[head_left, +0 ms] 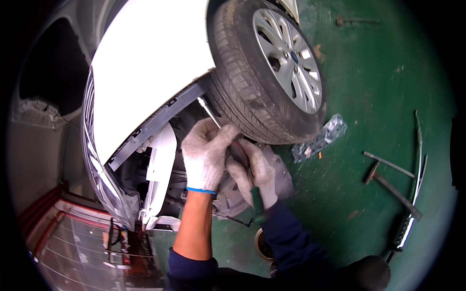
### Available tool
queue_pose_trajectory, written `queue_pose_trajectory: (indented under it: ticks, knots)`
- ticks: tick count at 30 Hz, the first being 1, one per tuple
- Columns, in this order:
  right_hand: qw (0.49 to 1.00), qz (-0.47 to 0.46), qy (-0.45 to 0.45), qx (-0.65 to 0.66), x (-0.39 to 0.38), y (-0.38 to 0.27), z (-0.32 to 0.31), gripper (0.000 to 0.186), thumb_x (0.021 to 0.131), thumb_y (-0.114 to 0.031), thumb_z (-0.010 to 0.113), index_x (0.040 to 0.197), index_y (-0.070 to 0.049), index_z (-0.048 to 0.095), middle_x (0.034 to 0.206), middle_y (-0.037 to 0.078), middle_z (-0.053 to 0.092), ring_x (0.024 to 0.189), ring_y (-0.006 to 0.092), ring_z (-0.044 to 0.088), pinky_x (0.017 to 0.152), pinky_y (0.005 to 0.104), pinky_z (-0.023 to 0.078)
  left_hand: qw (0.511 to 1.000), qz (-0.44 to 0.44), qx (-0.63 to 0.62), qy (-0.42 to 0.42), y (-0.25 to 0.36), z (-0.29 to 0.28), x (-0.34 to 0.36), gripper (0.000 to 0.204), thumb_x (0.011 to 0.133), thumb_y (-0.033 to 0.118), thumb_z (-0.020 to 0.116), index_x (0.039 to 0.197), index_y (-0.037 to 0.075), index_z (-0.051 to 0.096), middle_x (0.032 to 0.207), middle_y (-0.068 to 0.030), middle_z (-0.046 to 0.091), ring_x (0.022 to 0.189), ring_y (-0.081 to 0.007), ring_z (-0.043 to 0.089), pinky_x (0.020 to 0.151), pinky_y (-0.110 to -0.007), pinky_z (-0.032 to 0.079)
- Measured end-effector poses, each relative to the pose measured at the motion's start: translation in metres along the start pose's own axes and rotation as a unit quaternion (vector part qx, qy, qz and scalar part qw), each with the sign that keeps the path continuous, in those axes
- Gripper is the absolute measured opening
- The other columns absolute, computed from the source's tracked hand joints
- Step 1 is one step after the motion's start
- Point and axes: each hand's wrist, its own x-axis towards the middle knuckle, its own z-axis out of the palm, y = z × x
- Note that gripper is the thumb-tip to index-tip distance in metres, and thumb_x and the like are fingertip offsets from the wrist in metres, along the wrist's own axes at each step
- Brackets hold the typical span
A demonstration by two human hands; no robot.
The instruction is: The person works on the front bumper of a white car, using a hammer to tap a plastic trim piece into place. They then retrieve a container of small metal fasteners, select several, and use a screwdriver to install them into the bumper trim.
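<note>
While the gloved left hand closes its fingers around the upper part of a long tool, the gloved right hand wraps the body lower down, its fingers curled in. The tool slants between wheel and car body, its silver shaft reaching up to just beside the end of a grey strip along the edge of the white panel; whether the tip touches anything cannot be told. Its green end points down toward the right sleeve.

By the tire, a clear plastic bag lies on the green floor; small greyish pieces show through it, their kind too blurred to tell. Next to the right sleeve stands a round container, partly covered by it, and its contents cannot be made out. A rack at lower left bears assorted small things, indistinct. On the floor to the right lie a hammer and a thin bar.
</note>
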Motion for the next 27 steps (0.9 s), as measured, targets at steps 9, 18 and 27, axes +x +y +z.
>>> queue_pose_trajectory:
  ticks: [9,18,27]
  knots:
    - [0.739,0.440,-0.119,0.496,0.021,-0.013,-0.021,0.043,0.100,-0.051,0.063,0.116,-0.011,0.064,0.086,0.004,0.067,0.059,0.0078,0.059,0.046,0.0223,0.045,0.991,-0.018,-0.102,-0.089,0.001,-0.007,-0.002,0.033,0.099,0.017,0.065,0.118,-0.010,0.065,0.098,-0.0161,0.073,0.084,-0.0160,0.068,0.075,-0.026,0.055]
    - [0.672,0.542,-0.015,0.505,0.026,-0.035,-0.006,0.047,0.099,-0.058,0.063,0.110,-0.012,0.064,0.075,0.003,0.065,0.054,0.0081,0.055,0.041,0.0232,0.037,0.997,0.003,-0.064,-0.047,0.005,-0.001,-0.001,0.037,0.096,0.017,0.071,0.120,-0.010,0.064,0.095,-0.0124,0.073,0.081,-0.0140,0.067,0.072,-0.025,0.054]
    - [0.976,0.118,0.020,0.184,0.004,-0.002,0.009,0.040,0.102,-0.038,0.065,0.124,-0.005,0.063,0.094,0.006,0.070,0.067,0.0077,0.062,0.059,0.0228,0.049,0.991,0.029,0.108,0.075,0.001,0.008,0.002,0.031,0.087,0.016,0.081,0.107,-0.005,0.071,0.080,-0.0061,0.071,0.070,-0.0102,0.063,0.065,-0.025,0.052]
